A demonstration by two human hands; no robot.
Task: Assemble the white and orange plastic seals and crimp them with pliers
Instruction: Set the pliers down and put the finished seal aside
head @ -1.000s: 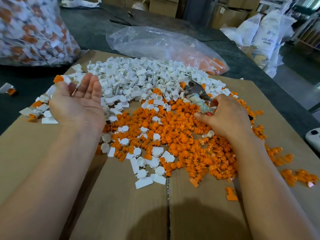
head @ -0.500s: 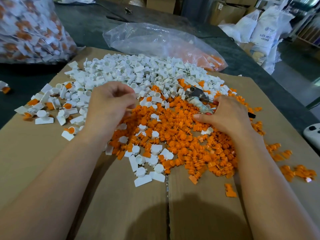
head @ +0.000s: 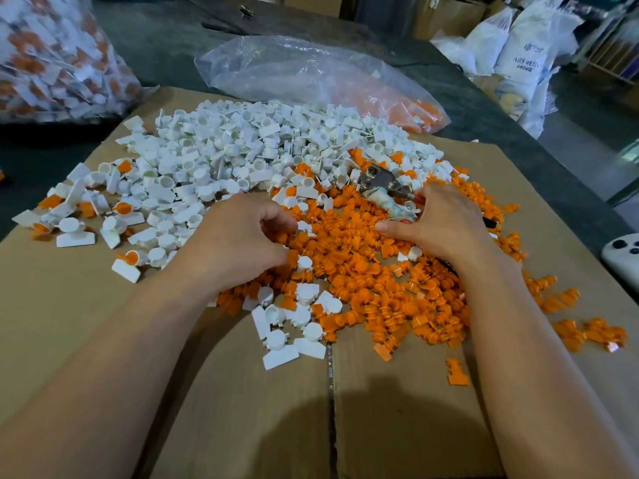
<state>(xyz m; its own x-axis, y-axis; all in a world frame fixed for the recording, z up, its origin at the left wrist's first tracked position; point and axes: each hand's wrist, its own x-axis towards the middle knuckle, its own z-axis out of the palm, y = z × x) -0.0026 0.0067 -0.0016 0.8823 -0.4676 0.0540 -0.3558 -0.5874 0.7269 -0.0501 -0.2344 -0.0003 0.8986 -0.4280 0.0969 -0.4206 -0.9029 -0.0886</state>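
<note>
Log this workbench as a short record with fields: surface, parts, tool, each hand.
surface: cardboard sheet
white seal parts: heap on the far side
orange seal parts: heap nearer, around both hands
tool: pliers, handles gripped by right hand
left hand: fingers curled among orange parts, hold unclear
behind: clear plastic bag

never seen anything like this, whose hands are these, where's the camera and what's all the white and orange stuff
No machine here: a person works with bare hands, filmed by one camera worn on their head, looking down. On flattened cardboard lie a heap of white seal pieces and a heap of orange seal pieces. The right hand grips pliers, metal head poking out. The left hand curls its fingers into the pieces; whether it holds one is hidden. Behind lie a clear plastic bag and a bag of white and orange parts.
</note>
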